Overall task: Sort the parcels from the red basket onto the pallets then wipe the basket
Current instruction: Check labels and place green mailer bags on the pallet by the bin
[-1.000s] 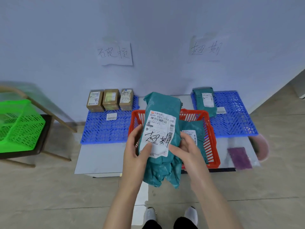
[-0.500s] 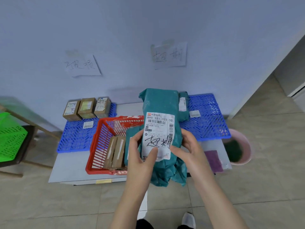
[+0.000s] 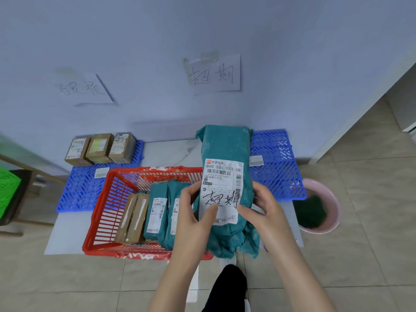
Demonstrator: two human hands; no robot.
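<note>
Item held: teal parcel (image 3: 225, 143), soft plastic mailer, upright, label facing the camera with a printed barcode and two large handwritten characters; it is lifted clear over the right end of the red basket (image 3: 155, 170), above the near edge of the table (image 3: 67, 230). Left hand (image 3: 198, 212): fingers curled round the parcel's left edge, thumb pressed flat on the label. Right hand (image 3: 263, 210): fingers wrapped round the parcel's right edge, thumb at the label's lower right corner. Red basket: plastic lattice, standing at the near edge of the table, left of the middle. It contains two flat brown parcels (image 3: 132, 217) standing on edge at the left and two teal mailers (image 3: 157, 210) leaning beside them. Left blue pallet (image 3: 83, 192): at the far left corner of the table, carrying three brown boxes (image 3: 99, 147) in a touching row along its far edge and a loose barcode slip (image 3: 101, 172). Right blue pallet (image 3: 276, 172): at the far right corner, its left part hidden behind the held parcel, with one barcode slip (image 3: 256, 160) showing. Wall above: two handwritten paper signs, one over each pallet, left sign (image 3: 83, 88) and right sign (image 3: 213, 74); the right one bears the same characters as the held label. Floor off the table's right edge: pink bucket (image 3: 333, 208) with a green cloth (image 3: 311, 212) inside. Left of the table: green basket (image 3: 7, 192), partly out of view.
</note>
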